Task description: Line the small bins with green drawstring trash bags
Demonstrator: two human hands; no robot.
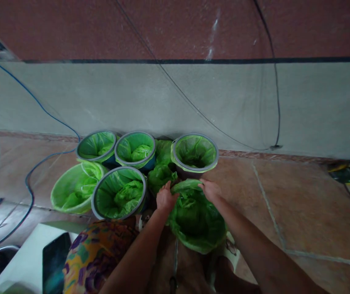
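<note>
Between my feet stands a bin lined with a green plastic bag (197,220), its far edge stretched between my two hands. My left hand (166,198) pinches the bag's edge at the far left of the opening. On the far right side, my right hand (210,190) grips the same edge. The bag drapes over the bin's near rim, and the bin's body is hidden beneath it. Just beyond my hands is another lined bin (195,152) with a grey rim. Loose green plastic (161,175) lies bunched to the left of it.
To the left stand several more lined bins (119,192), close together. A blue cable (29,179) runs over the tiled floor (242,175). At lower left a dark phone or tablet (56,261) lies on a white surface (24,261). Cables hang along the wall (239,102).
</note>
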